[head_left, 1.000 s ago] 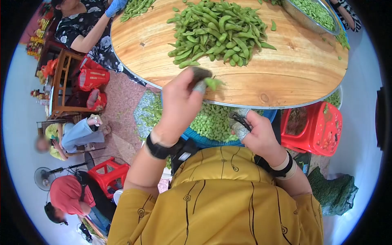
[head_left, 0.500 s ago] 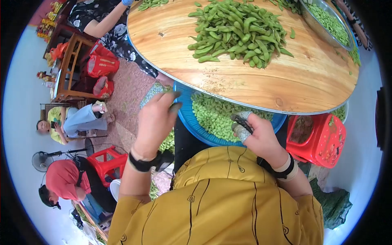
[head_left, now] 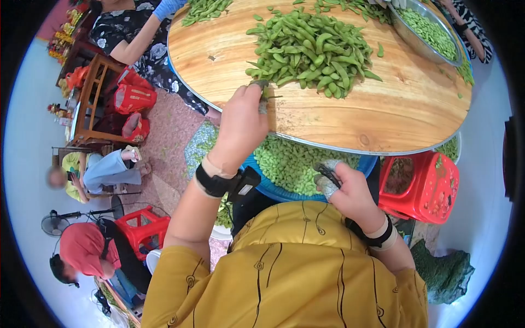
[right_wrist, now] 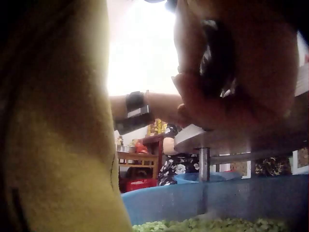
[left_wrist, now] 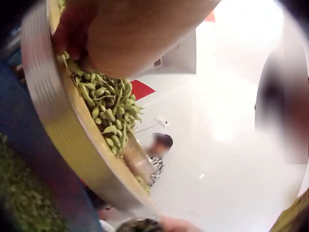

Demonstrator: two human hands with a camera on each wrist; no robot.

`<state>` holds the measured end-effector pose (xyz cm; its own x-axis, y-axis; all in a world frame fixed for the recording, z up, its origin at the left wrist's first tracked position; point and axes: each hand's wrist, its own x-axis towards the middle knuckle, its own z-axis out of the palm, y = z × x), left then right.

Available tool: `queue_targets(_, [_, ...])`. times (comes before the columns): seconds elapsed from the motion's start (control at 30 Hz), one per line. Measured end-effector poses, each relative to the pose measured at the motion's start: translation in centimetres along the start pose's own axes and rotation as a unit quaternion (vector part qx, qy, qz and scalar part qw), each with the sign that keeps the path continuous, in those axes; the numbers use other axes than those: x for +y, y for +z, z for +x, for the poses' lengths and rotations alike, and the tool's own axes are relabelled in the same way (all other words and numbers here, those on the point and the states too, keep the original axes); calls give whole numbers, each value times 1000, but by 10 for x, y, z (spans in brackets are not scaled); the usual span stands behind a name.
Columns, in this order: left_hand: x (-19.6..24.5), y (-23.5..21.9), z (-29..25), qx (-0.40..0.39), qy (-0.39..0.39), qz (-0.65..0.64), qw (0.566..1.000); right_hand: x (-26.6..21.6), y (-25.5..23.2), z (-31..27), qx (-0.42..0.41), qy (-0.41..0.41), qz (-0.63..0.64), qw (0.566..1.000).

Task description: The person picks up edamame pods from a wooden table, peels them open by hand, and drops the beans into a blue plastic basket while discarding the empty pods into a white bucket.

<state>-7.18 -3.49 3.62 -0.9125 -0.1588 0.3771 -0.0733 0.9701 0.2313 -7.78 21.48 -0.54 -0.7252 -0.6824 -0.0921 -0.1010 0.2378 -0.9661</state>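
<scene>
My left hand [head_left: 240,123], its fingertips dark and grey-wrapped, is over the wooden board [head_left: 322,123] near its edge, at the lower left of the heap of green pods [head_left: 314,49]. Thumb and finger pinch a small green pod [head_left: 265,94]. In the left wrist view the left hand [left_wrist: 75,29] is beside the pods [left_wrist: 108,108]; its fingertips are partly hidden. My right hand [head_left: 355,191] grips a small dark tool [head_left: 328,175] above shelled beans [head_left: 287,164] in a blue basin. The right wrist view has the hand [right_wrist: 241,101] curled round the dark shiny tool [right_wrist: 217,58].
A metal bowl of beans [head_left: 429,33] stands at the board's upper right. The basin's blue wall [right_wrist: 169,200] lies below the board's edge. Red stool [head_left: 435,188] at right. Another person's blue-gloved hand [head_left: 167,8] is at the upper left; others sit at left.
My left hand moved from over the board to left of the basin, then back up to the board's pods. My right hand stays by the basin with the tool. The head view has shifted.
</scene>
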Motion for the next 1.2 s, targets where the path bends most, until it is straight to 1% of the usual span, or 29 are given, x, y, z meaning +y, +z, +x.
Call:
queue_targets(0.03, [-2, -3, -4, -18, -52, -154, 987, -1, 1, 3, -1, -1, 1, 1000])
queue_targets(0.07, [-2, -5, -9, -36, -103, -304, 946, -2, 1, 5, -10, 1, 4, 1000])
queue_targets(0.1, [3, -10, -13, -37, -105, -304, 946, -4, 2, 7, -20, 4, 6, 1000])
queue_targets(0.13, [11, -18, -16, -93, -172, -504, 841, -9, 3, 9, -21, 6, 7, 1000])
queue_targets(0.17, [17, -23, -20, -143, -229, -675, 687, -16, 3, 12, -18, 15, 68, 997])
queue_targets(0.2, [19, -19, -25, -158, -213, -716, 646, -22, 4, 15, -13, 23, 130, 991])
queue_targets(0.23, [23, -17, -30, -158, -212, -716, 646, -27, 3, 18, -13, 22, 130, 991])
queue_targets(0.3, [36, -13, -38, -153, -243, -764, 578, -33, 2, 23, 9, 92, 249, 964])
queue_targets(0.33, [38, -6, -44, -158, -236, -778, 560, -34, 4, 26, 25, 102, 294, 950])
queue_targets(0.37, [41, -3, -46, -160, -236, -779, 558, -34, 2, 28, 27, 103, 292, 950])
queue_targets(0.43, [45, 1, -52, -130, -208, -757, 606, -31, 1, 29, 18, 107, 310, 944])
queue_targets(0.47, [45, 1, -54, -112, -207, -757, 610, -33, 0, 29, 12, 102, 329, 939])
queue_targets(0.57, [38, 8, -60, -81, -193, -770, 603, -39, 6, 31, 2, 84, 336, 938])
queue_targets(0.6, [37, 8, -61, -82, -201, -778, 590, -40, 8, 32, 1, 85, 337, 938])
queue_targets(0.67, [40, 2, -60, -77, -206, -770, 599, -40, 9, 36, 24, 76, 284, 955])
queue_targets(0.7, [42, -3, -58, -71, -210, -763, 607, -41, 9, 36, 23, 76, 284, 955])
queue_targets(0.73, [42, -7, -57, -70, -211, -763, 607, -42, 9, 36, 43, 28, 250, 967])
queue_targets(0.77, [41, -12, -55, -87, -245, -785, 563, -43, 8, 36, 63, -19, 216, 974])
queue_targets(0.8, [40, -15, -53, -104, -277, -803, 517, -42, 7, 37, 61, -18, 216, 974])
queue_targets(0.83, [39, -15, -51, -103, -278, -803, 516, -40, 3, 37, 71, -67, 147, 984])
queue_targets(0.87, [38, -15, -48, -134, -272, -769, 563, -38, -2, 38, 80, -116, 78, 987])
queue_targets(0.9, [36, -15, -45, -164, -265, -731, 607, -38, -8, 38, 79, -114, 76, 987])
queue_targets(0.93, [33, -15, -44, -164, -265, -732, 606, -40, -15, 38, 73, -154, -23, 985])
queue_targets(0.97, [30, -17, -43, -236, -273, -722, 590, -40, -20, 38, 66, -192, -121, 972])
queue_targets(1.0, [27, -18, -43, -306, -280, -709, 570, -39, -22, 39, 66, -191, -122, 972])
queue_targets(1.03, [25, -16, -43, -307, -280, -709, 570, -38, -24, 39, 63, -196, -104, 973])
queue_targets(1.1, [22, -12, -45, -324, -275, -769, 477, -36, -21, 39, 61, -201, -86, 974])
queue_targets(1.17, [28, -13, -46, -305, -286, -775, 474, -35, -13, 38, 119, -163, 4, 979])
queue_targets(1.2, [32, -14, -47, -283, -296, -782, 470, -34, -14, 38, 119, -162, 4, 979])
